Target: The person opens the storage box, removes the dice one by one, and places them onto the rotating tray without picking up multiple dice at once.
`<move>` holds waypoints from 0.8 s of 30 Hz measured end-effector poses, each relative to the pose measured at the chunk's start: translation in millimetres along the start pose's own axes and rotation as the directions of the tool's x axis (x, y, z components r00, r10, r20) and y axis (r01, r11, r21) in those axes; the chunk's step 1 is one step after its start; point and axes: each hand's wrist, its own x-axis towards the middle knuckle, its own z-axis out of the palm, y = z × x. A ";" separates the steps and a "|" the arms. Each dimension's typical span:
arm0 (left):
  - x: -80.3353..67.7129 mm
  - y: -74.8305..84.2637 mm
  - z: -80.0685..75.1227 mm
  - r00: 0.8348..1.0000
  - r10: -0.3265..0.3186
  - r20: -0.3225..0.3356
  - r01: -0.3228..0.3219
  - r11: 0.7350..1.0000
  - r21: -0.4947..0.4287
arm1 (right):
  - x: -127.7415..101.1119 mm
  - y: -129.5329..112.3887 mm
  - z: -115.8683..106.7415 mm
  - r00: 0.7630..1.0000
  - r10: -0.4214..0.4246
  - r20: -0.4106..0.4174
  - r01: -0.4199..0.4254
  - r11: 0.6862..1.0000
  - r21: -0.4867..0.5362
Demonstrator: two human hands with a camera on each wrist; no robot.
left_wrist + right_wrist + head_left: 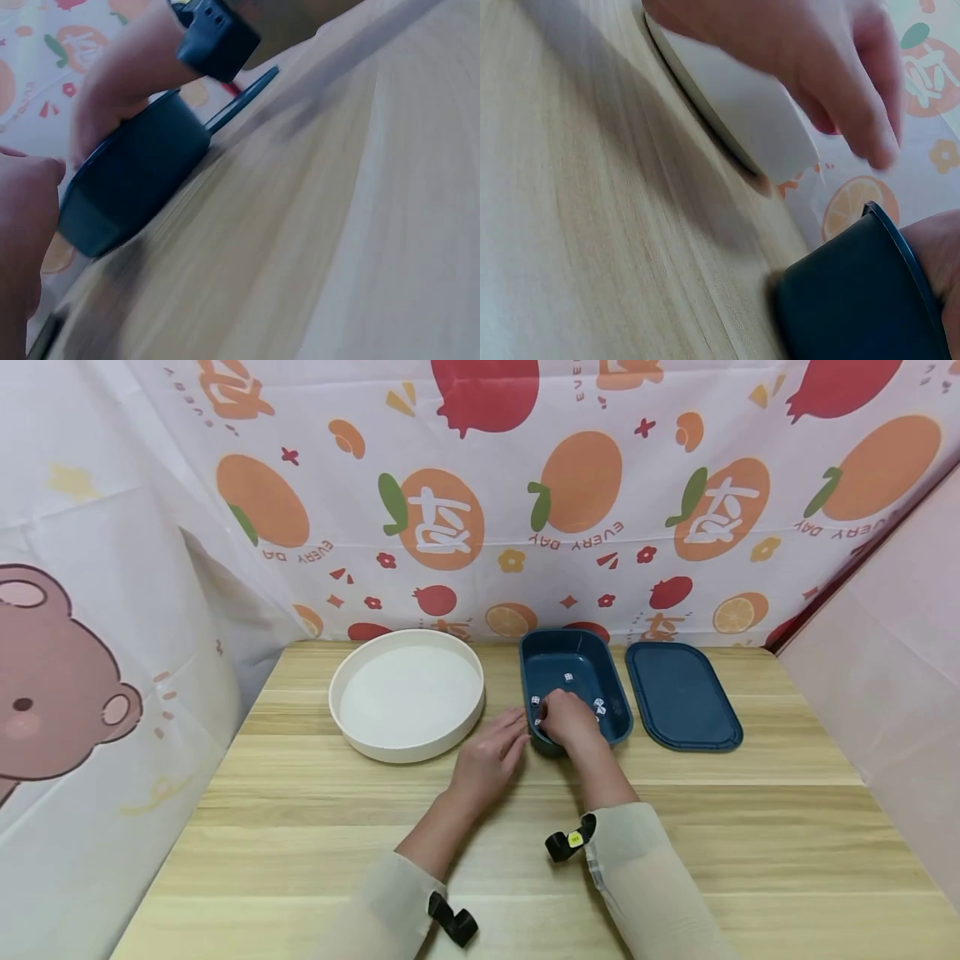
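A dark blue rectangular box (622, 700) with small white dice (568, 677) scattered inside stands at the back of the table. My right hand (573, 720) reaches down over its near side into the box, fingers bent downward among the dice. The box wall hides those fingertips in both wrist views, so I cannot tell if they pinch a die. To the left, my left hand (489, 756) holds its fingers nearly straight, tips right at the box's near left side. In the right wrist view this left hand (832, 67) hovers beside the box (855, 292).
A round cream tray (408, 689) lies left of the box. The flat blue lid (684, 695) rests on the wooden table (495, 852) to the right. Behind hangs a fruit-print cloth (510, 527), and a pale panel (892, 635) borders the right side.
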 end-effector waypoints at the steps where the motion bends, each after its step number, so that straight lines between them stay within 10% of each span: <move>1: -0.8 -1.4 -5.1 1.000 0.003 -0.011 -0.003 1.000 0.006 | -0.3 -0.1 -0.1 1.000 0.004 0.003 -0.004 1.000 0.004; 13: -22.0 -38.7 -104.3 0.981 -0.038 -0.191 0.047 0.998 0.040 | -6.2 5.1 -2.7 1.000 0.001 -0.019 0.001 0.993 0.115; 24: -62.3 -87.3 -163.3 0.966 -0.250 -0.069 0.259 0.944 0.206 | -17.1 9.9 -6.7 0.995 -0.026 -0.096 0.045 0.979 0.196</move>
